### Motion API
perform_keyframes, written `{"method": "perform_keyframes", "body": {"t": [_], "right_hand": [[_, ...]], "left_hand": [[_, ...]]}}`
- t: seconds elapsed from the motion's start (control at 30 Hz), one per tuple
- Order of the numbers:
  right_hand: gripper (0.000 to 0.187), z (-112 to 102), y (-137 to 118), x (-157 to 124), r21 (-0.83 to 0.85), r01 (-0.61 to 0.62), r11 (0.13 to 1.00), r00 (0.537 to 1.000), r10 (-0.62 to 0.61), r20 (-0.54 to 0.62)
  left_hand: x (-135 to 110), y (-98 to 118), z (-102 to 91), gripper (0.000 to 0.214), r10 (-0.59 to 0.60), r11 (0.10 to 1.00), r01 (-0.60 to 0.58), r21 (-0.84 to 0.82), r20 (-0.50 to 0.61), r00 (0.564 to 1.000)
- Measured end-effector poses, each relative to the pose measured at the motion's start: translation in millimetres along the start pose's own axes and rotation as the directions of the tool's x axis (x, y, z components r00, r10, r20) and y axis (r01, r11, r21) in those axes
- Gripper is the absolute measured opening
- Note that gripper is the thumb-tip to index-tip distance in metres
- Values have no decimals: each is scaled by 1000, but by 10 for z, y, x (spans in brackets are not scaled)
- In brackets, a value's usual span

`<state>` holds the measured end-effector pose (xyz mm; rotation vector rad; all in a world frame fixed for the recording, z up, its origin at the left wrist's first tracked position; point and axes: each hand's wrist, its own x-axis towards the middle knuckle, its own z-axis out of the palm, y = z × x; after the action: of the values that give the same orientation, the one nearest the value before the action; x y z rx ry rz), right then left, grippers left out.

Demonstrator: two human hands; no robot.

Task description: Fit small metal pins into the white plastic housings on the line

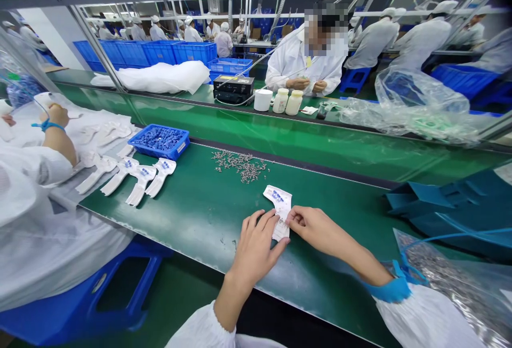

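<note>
A white, flat piece with blue print [280,210] lies on the green belt [340,252], bent and narrowing towards its lower end. My left hand [254,241] grips its lower left edge, and the fingertips of my right hand [316,229] pinch its right side. Its lower part is partly hidden by my fingers. A scatter of small silver metal parts [240,165] lies on the belt beyond my hands. Several similar white printed pieces [140,180] lie in a row to the left, out of reach of my fingers.
A co-worker's arm [58,137] rests at the left near a blue tray of small blue parts [159,141]. A second green belt [280,142] runs beyond mine, carrying bottles and a black device [233,85]. Blue plastic sheeting [452,214] and a foil bag [452,278] lie at the right.
</note>
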<state>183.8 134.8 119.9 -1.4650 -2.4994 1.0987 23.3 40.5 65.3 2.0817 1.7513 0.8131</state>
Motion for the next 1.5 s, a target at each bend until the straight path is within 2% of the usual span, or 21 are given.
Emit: {"method": "perform_keyframes", "body": {"t": [0.17, 0.37, 0.63, 0.8, 0.9, 1.0, 1.07, 1.1, 1.23, 1.33, 1.4, 1.5], "right_hand": [[20, -17, 3, 22, -30, -20, 999, 1000, 20, 7], [21, -29, 22, 19, 60, -10, 998, 998, 6, 68], [15, 2, 34, 72, -21, -48, 999, 997, 49, 56], [7, 107, 102, 124, 161, -105, 981, 994, 98, 50], [18, 192, 125, 113, 420, -183, 889, 983, 175, 59], [31, 278, 110, 77, 705, -247, 665, 959, 273, 78], [36, 328, 91, 66, 786, -252, 564, 949, 303, 87], [37, 348, 83, 68, 795, -244, 555, 951, 296, 85], [33, 392, 74, 103, 780, -156, 606, 980, 193, 47], [34, 393, 73, 96, 802, -117, 585, 991, 127, 52], [33, 375, 68, 89, 812, -135, 567, 989, 124, 78], [34, 272, 80, 173, 814, -226, 535, 972, 173, 156]], "left_hand": [[-5, 2, 0, 45, -3, 1000, 3, -4, -4, 1000], [-5, 11, -17, 44, -6, 1000, 6, -9, 6, 1000], [-10, 4, -8, 44, -5, 1000, 5, -4, -4, 1000], [3, 1, -4, 44, -3, 1000, 3, -6, -1, 1000], [7, -13, -12, 43, -18, 999, 18, -26, 0, 1000], [1, -35, -24, 44, -34, 997, 33, -65, -9, 999], [-2, -51, -29, 45, -37, 995, 35, -92, -18, 999], [-2, -58, -30, 45, -40, 994, 38, -104, -19, 999], [-1, -72, -36, 45, -69, 988, 67, -141, -16, 997], [-23, -26, -53, 48, -103, 980, 98, -172, -19, 995], [-41, 32, -73, 50, -125, 973, 120, -196, -18, 992], [-31, 47, -134, 54, -136, 966, 124, -228, -39, 990]]}}
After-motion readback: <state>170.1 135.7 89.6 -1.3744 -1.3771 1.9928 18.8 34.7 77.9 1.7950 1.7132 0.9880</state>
